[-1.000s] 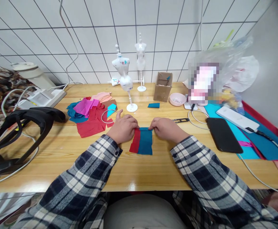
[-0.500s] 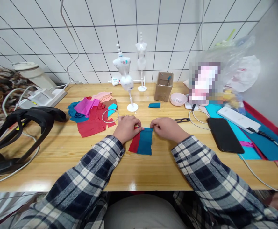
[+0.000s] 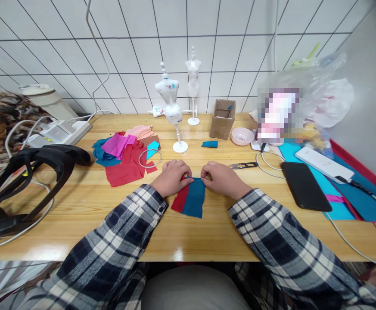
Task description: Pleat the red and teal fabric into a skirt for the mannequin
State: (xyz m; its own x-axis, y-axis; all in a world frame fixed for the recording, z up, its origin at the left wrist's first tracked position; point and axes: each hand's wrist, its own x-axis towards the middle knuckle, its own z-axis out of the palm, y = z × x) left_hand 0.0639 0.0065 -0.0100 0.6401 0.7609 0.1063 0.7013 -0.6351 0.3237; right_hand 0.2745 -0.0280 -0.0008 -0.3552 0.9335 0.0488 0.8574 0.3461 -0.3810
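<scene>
A small piece of fabric [image 3: 193, 199], red on its left side and teal on its right, lies on the wooden table in front of me. My left hand [image 3: 174, 177] is closed on its upper left edge, thumb and fingers pinching the cloth. At its upper right corner, my right hand [image 3: 222, 177] pinches the edge with curled fingers. Whether a needle or pin is between the fingertips cannot be made out. Just beyond my right hand lie thread snips [image 3: 244, 165]. A metal ring [image 3: 150, 158] rests near my left hand, partly over fabric scraps.
Red scraps [image 3: 125, 170] and a magenta scrap [image 3: 118, 145] lie left. White mini dress forms [image 3: 171, 101] stand behind, near a cardboard box [image 3: 222, 119] and pink bowl [image 3: 242, 136]. A black phone [image 3: 306, 185] lies right; a black headset [image 3: 45, 189] sits left.
Both hands and the fabric have shifted slightly toward me, and the fabric's lower edge has swung a little left. My right hand has moved slightly left, uncovering more of the snips.
</scene>
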